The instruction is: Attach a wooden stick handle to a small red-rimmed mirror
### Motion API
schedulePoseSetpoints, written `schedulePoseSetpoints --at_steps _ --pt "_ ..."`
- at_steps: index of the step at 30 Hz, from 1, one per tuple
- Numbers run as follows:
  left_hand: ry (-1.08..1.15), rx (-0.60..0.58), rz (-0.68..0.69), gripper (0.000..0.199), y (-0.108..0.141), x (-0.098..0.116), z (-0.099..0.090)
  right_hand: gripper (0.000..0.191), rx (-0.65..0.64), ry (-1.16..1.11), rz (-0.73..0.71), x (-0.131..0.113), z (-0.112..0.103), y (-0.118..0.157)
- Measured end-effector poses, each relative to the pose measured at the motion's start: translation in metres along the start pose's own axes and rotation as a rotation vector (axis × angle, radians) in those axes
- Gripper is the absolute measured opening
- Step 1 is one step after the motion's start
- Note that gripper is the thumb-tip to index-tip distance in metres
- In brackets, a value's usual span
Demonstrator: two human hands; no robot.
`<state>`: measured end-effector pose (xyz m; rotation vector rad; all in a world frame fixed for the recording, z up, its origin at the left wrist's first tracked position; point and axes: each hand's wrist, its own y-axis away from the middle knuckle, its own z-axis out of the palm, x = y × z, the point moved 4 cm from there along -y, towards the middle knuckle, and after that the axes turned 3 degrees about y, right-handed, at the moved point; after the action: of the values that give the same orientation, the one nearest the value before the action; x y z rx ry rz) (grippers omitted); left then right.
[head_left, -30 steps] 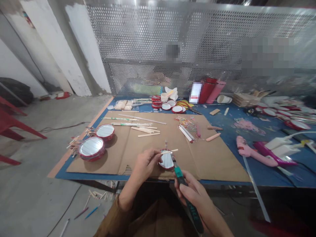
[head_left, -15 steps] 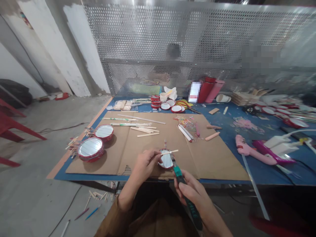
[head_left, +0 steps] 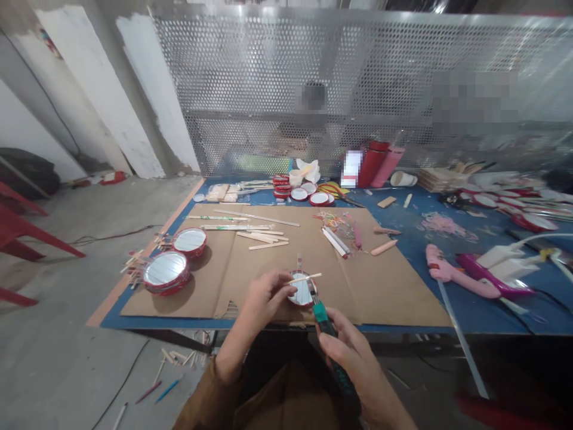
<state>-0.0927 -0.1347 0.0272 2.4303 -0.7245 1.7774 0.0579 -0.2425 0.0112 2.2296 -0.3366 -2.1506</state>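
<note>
My left hand [head_left: 268,298] pinches a thin wooden stick [head_left: 308,278] between thumb and fingers, its pale end pointing right. My right hand [head_left: 347,340] is wrapped round pliers [head_left: 320,310] with black and green handles. Their metal jaws are just below the stick's free end; whether they touch it I cannot tell. Beneath both lies a small round red-rimmed disc [head_left: 301,297] with a pale striped top, partly hidden by my left fingers. A clear strip sticks out beyond its far edge.
Cardboard [head_left: 380,292] covers the table's middle. Two larger red drum-like pieces [head_left: 165,269] stand left, with wooden sticks [head_left: 264,237] further back. Rubber bands [head_left: 333,219] and pens lie right of centre. A pink glue gun [head_left: 461,278] and a power strip are at far right.
The pliers' jaws have dropped slightly away from the stick, and my right hand has shifted a little. My left hand still grips the stick in nearly the same place.
</note>
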Motion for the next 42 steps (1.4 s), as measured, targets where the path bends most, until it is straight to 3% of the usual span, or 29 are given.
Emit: schedulePoseSetpoints --at_steps 12,19,42 --pt "-0.035 -0.022 0.045 0.022 -0.0006 0.0033 -0.0005 0.047 0.017 0.010 0.006 -0.0049 0.0038 0.0032" --pt "-0.079 -0.023 0.064 0.020 -0.0004 0.0034 -0.0009 0.044 -0.040 0.072 -0.004 0.0006 -0.0003 -0.0009" --pt "-0.063 -0.058 0.025 0.029 -0.0018 0.0040 -0.0001 0.044 -0.035 0.178 -0.001 -0.0074 -0.0025 0.0003"
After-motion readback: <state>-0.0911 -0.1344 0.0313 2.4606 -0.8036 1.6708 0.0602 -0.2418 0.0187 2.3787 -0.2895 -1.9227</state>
